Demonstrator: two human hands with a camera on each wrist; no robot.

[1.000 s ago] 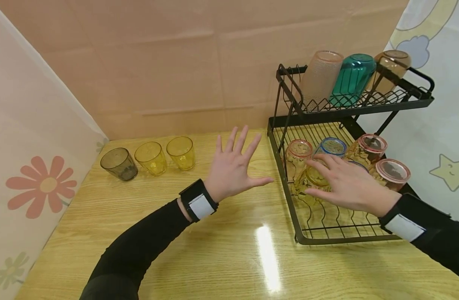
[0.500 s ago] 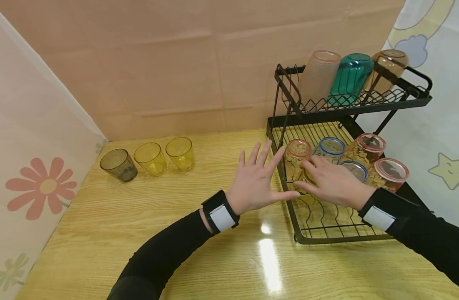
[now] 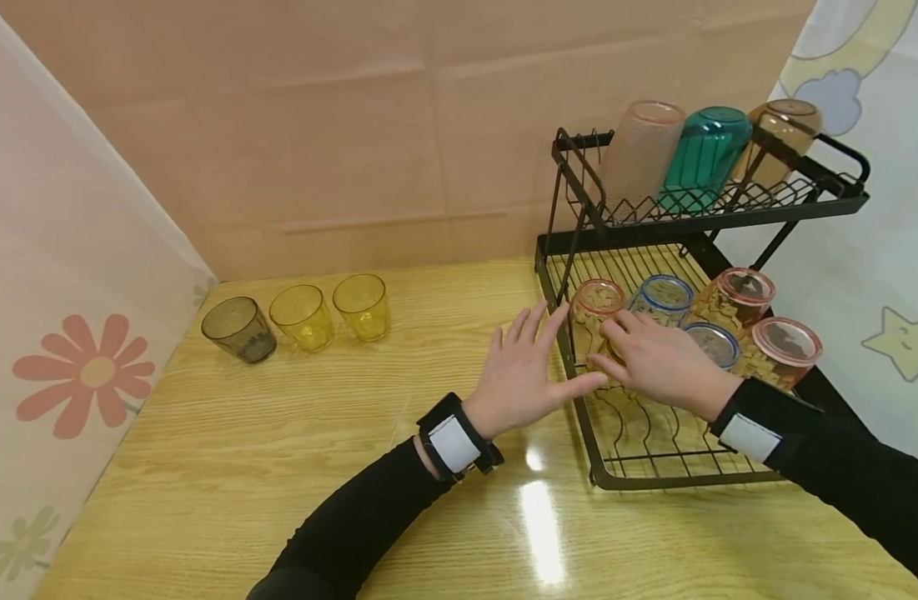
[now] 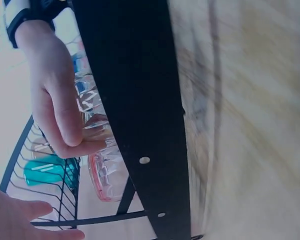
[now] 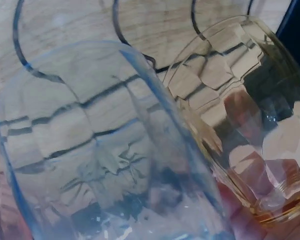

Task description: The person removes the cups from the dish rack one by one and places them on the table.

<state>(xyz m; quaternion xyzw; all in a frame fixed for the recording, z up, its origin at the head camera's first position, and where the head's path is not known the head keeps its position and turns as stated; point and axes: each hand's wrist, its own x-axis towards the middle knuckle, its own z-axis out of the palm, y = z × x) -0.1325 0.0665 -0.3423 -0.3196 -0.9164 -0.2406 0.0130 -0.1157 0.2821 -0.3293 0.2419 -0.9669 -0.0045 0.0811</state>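
My right hand (image 3: 667,364) grips an upturned yellow glass (image 5: 262,117) on the lower tier of a black dish rack (image 3: 639,482), thumb and fingers around its base end. Most of that glass is hidden by the hand in the head view. Held just left of the rack's side rail, my left hand (image 3: 517,375) has its fingers spread and touches no glass. A blue-rimmed glass (image 3: 712,343) stands beside the right hand, and fills much of the right wrist view. A red-rimmed glass (image 3: 598,298) is just behind the gripped one.
Another blue-rimmed glass (image 3: 664,298) and two reddish glasses (image 3: 744,287) share the lower tier. Pink (image 3: 642,154), teal (image 3: 706,158) and amber (image 3: 783,146) tumblers stand upturned above. On the table's left are a grey-brown glass (image 3: 239,329) and two yellow glasses (image 3: 303,318), upright.
My left hand has moved right, up to the rack's side. My right hand has shifted left, and its fingers have curled from spread to gripping the yellow glass.
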